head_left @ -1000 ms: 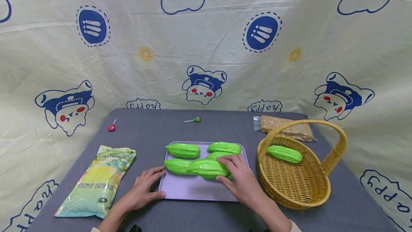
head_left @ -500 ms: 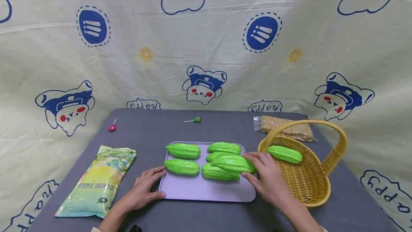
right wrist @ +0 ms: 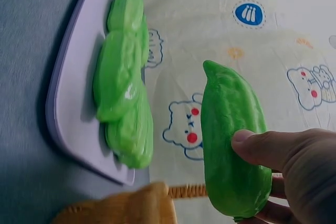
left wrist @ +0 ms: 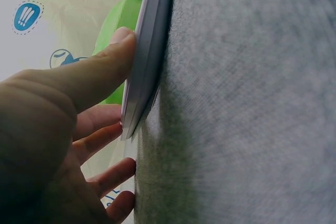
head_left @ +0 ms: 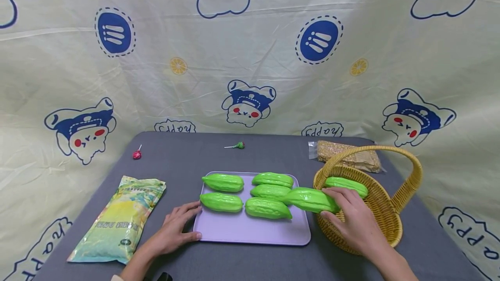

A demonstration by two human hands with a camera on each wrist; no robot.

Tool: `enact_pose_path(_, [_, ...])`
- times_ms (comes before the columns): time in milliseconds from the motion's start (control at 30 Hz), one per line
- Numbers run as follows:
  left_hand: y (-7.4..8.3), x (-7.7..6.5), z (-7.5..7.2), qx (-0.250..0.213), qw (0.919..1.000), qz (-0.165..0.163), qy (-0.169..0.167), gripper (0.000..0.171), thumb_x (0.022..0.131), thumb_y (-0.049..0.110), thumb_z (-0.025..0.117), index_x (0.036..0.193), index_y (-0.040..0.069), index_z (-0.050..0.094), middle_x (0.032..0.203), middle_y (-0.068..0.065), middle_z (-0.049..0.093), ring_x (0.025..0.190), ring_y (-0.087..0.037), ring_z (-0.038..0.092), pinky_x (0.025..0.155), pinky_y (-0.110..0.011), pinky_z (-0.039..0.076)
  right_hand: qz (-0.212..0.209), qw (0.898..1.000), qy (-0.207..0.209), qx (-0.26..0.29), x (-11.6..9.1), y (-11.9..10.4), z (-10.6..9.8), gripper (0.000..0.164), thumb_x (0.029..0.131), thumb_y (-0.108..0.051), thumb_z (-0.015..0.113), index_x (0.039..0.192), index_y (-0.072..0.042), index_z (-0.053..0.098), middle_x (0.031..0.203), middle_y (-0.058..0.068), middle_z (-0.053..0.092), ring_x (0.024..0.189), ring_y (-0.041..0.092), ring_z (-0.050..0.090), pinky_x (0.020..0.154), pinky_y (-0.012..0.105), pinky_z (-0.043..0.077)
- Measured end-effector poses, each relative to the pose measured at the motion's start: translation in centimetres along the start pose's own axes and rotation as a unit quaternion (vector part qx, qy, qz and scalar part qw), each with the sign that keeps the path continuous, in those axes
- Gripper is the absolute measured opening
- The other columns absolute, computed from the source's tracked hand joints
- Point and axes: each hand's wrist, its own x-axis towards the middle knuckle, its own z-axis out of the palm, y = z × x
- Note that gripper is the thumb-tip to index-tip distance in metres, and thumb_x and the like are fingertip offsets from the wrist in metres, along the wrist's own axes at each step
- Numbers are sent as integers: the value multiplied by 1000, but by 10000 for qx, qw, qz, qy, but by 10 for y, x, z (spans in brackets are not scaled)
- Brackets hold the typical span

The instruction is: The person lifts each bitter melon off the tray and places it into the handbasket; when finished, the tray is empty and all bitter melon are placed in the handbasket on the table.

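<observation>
My right hand holds a green bitter melon by its right end, thumb on the near side and fingers on the far side. The right wrist view shows this bitter melon raised, apart from the others. It hangs between the lilac tray and the wicker basket, overlapping both in the head view. Several more bitter melons lie on the tray in two groups. My left hand rests at the tray's left edge, fingers extended, with the thumb against the rim in the left wrist view.
Inside the basket, at the back, lies one bitter melon; a tall handle arches over it. Behind stands a clear bag of grain. A yellow-green packet lies at left. Two lollipops, red and green, are farther back.
My right hand has carried the bitter melon rightward, from over the tray's middle to the basket's left rim. The left hand has stayed at the tray's edge.
</observation>
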Motion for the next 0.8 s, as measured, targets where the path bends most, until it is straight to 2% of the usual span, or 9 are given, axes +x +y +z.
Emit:
enact_pose_path(333, [0,0,0,16,10000,-9,-29,68,79,40,72,135,9,50,147,-8,41,127,-32,38,93,-54,28,257,9991,-187,-282,-10,25,-14,58,59,-12,85,112,-6,63,106,11,63,97,28,56,74,46,46])
enact_pose_path(567, [1,0,-1,-24,10000,-10,-25,68,79,41,72,135,10,50,147,-8,41,127,-32,38,94,-55,27,844,9925,-774,-418,-10,43,-24,53,66,-16,83,113,-7,61,105,17,61,93,34,58,68,51,47])
enact_pose_path(800, [0,0,-1,55,10000,82,-8,69,79,43,71,136,9,50,146,-9,41,127,-34,38,92,-55,28,1266,9821,-1319,-443,-7,57,-31,50,74,-19,78,117,-4,59,110,22,59,94,37,57,64,48,45])
